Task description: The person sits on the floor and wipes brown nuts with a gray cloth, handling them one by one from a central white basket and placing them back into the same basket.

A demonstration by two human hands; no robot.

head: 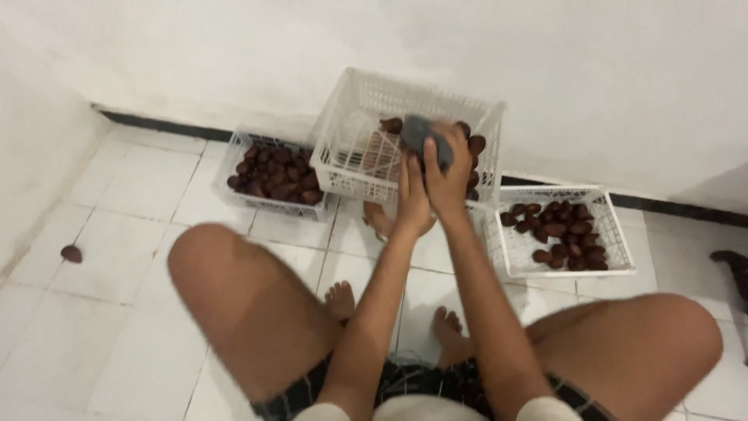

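Observation:
My left hand (411,196) and my right hand (449,171) are raised together in front of the tilted middle white basket (343,168). My right hand grips a grey cloth (423,134) at its top. My left hand presses against the right from the left; something is probably held between them, but it is hidden. A few dark brown scaly fruits (474,145) show in the middle basket behind my hands.
A left white basket (234,152) is full of brown fruits (276,175); a right white basket (514,261) holds a smaller pile (561,234). One loose fruit (71,253) lies on the white tiles at left. My bare knees and feet are below. A white wall stands behind.

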